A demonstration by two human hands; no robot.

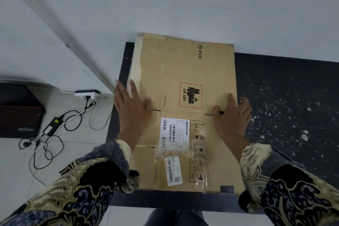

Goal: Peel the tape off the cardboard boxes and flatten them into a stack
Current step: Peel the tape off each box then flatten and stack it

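**Both palms press a box flat**

We press the flattened cardboard box [185,101] down on the dark table [286,97], our left hand [132,108] and right hand [232,117] spread open at its 2 side edges, fingers straight and gripping nothing. We judge the flat palms are there to keep the folds from springing up. A crumpled strip of clear tape [163,148] clings beside the white label [174,130], so peeling looks unfinished.
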